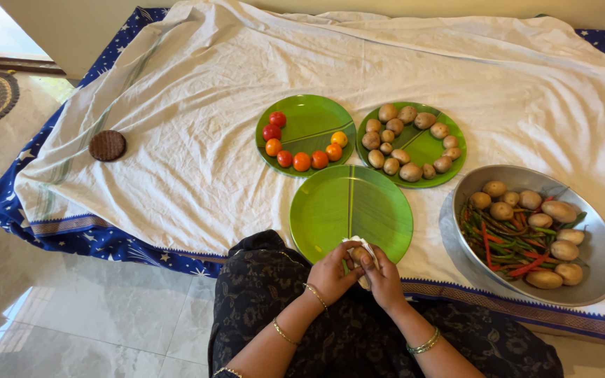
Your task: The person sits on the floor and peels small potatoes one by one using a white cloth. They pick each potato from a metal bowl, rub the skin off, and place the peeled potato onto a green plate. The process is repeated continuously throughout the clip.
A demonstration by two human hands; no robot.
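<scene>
Left hand (pixel 332 273) and right hand (pixel 385 278) together pinch a small crumpled white cloth (pixel 363 246) around something pale, at 6 o'clock of the empty green plate (pixel 350 203).

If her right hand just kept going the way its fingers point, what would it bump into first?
The right hand points up and left, toward the left hand. It already touches the whitish piece both hands hold; beyond that, likely the empty green plate.

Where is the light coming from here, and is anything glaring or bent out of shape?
Head view: daylight enters top left and reflects off the floor tiles; the steel bowl gleams softly; the far edge of the white sheet bows slightly, like wide-lens distortion; both hands are sharp.
</scene>
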